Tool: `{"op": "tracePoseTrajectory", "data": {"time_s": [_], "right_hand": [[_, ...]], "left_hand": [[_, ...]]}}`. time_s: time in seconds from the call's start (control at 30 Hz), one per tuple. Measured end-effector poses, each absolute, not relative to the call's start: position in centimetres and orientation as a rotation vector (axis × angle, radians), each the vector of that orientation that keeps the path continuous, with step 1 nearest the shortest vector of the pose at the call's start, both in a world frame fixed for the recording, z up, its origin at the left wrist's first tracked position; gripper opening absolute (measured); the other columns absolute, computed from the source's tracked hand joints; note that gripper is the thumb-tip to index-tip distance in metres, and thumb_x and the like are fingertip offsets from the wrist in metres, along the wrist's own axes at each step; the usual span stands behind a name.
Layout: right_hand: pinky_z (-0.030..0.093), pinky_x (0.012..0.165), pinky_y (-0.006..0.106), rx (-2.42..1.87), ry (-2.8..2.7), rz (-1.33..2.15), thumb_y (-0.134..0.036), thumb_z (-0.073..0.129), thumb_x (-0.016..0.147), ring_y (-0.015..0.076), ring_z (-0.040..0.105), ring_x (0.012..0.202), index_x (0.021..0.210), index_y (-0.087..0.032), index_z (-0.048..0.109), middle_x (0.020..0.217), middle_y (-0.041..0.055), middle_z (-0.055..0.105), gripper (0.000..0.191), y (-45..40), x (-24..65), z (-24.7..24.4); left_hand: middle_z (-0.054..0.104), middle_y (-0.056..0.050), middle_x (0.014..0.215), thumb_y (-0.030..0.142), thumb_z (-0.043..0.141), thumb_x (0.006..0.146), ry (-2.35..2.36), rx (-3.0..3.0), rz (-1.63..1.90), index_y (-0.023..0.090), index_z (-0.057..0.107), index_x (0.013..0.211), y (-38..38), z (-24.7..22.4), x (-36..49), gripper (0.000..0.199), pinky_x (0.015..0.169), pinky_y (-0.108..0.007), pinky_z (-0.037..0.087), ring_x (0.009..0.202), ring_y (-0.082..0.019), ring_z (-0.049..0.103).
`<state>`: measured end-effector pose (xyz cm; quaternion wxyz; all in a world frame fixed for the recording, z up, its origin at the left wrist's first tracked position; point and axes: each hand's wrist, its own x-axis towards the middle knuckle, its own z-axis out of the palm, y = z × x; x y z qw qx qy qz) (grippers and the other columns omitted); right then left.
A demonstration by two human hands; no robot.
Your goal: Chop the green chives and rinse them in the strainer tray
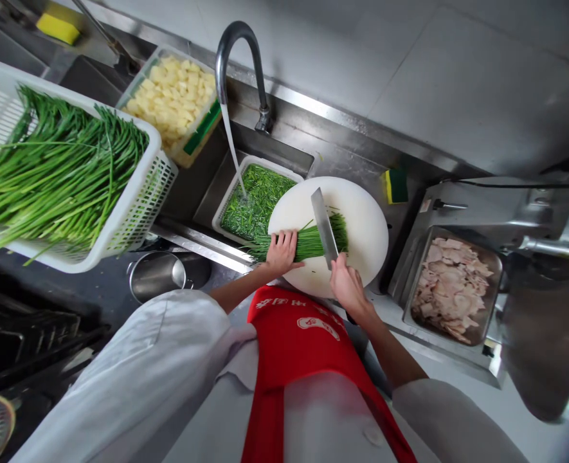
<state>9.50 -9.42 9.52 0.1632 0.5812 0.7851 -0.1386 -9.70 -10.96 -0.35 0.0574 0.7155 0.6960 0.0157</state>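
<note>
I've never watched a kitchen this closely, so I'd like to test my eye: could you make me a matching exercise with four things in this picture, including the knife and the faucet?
Things:
1. Knife
2. Faucet
3. Cutting board
4. Metal tray

Descriptions:
A. Holding pale slices
B. Round and white
C. Held in the person's right grip
D. Pouring water

Right pairs: 1-C, 2-D, 3-B, 4-A
</note>
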Motion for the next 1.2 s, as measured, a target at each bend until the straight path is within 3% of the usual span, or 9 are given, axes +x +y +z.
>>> {"op": "tracePoseTrajectory", "data": {"time_s": [0.13,0.43,0.53,0.63,0.73,0.83,1.0,1.2], "right_hand": [[0.045,0.074,0.031,1.549,2.206,-0.468,-0.016,0.032,0.103,0.0265,0.072,0.093,0.131,-0.007,0.042,0.097,0.0169,0.073,0.030,-11.1,9.1,8.8],[0.047,0.075,0.030,1.615,2.239,-0.491,-0.015,0.034,0.104,0.0259,0.072,0.096,0.131,-0.006,0.040,0.103,0.0184,0.072,0.030,-8.6,6.0,4.9],[0.046,0.073,0.030,1.632,2.258,-0.481,-0.019,0.027,0.106,0.0268,0.072,0.094,0.127,-0.008,0.044,0.101,0.0184,0.073,0.029,-7.9,6.0,4.9],[0.046,0.072,0.030,1.618,2.265,-0.479,-0.023,0.027,0.107,0.0268,0.072,0.092,0.124,-0.010,0.046,0.099,0.0177,0.073,0.029,-8.0,6.6,6.5],[0.045,0.072,0.030,1.643,2.264,-0.417,-0.025,0.025,0.107,0.0264,0.072,0.088,0.125,-0.010,0.046,0.094,0.0169,0.073,0.031,-9.2,7.0,8.5],[0.045,0.069,0.030,1.600,2.274,-0.413,-0.023,0.025,0.107,0.0259,0.072,0.086,0.125,-0.010,0.046,0.091,0.0159,0.073,0.030,-10.9,6.8,9.4],[0.048,0.074,0.028,1.502,2.228,-0.442,-0.016,0.035,0.102,0.0235,0.072,0.091,0.131,-0.008,0.042,0.098,0.0179,0.073,0.031,-12.0,6.0,8.0],[0.049,0.077,0.029,1.526,2.281,-0.471,-0.012,0.033,0.101,0.0244,0.072,0.097,0.128,-0.009,0.044,0.105,0.0191,0.072,0.029,-10.3,3.7,5.1]], "left_hand": [[0.048,-0.026,0.144,0.057,0.039,0.098,2.081,2.194,0.035,0.001,0.032,0.155,-11.1,-1.3,-9.5,0.080,0.112,-0.057,0.030,0.129,-0.041,0.044],[0.049,-0.024,0.144,0.050,0.038,0.099,2.005,2.196,0.067,0.006,0.035,0.155,-10.6,-1.7,-9.7,0.071,0.111,-0.056,0.031,0.128,-0.039,0.045],[0.049,-0.024,0.143,0.058,0.044,0.095,2.030,2.155,0.107,0.006,0.032,0.156,-10.7,-1.3,-10.0,0.080,0.114,-0.055,0.029,0.129,-0.039,0.045],[0.047,-0.025,0.143,0.072,0.055,0.084,2.100,2.106,0.126,0.004,0.027,0.157,-11.2,-0.7,-10.7,0.104,0.118,-0.057,0.023,0.133,-0.041,0.042],[0.046,-0.026,0.143,0.075,0.064,0.076,2.126,2.102,0.111,0.002,0.026,0.156,-11.9,-0.6,-11.6,0.115,0.119,-0.057,0.022,0.134,-0.042,0.040],[0.048,-0.026,0.142,0.069,0.062,0.082,2.097,2.137,0.105,0.001,0.030,0.155,-12.4,-0.9,-12.0,0.105,0.119,-0.056,0.022,0.134,-0.042,0.041],[0.047,-0.025,0.145,0.058,0.039,0.097,2.061,2.136,0.085,0.002,0.032,0.155,-12.7,-1.7,-11.5,0.081,0.118,-0.055,0.023,0.134,-0.040,0.042],[0.046,-0.027,0.147,0.049,0.036,0.099,1.999,2.191,0.035,-0.001,0.028,0.156,-12.8,-2.4,-11.6,0.076,0.114,-0.053,0.028,0.133,-0.040,0.042]]}}
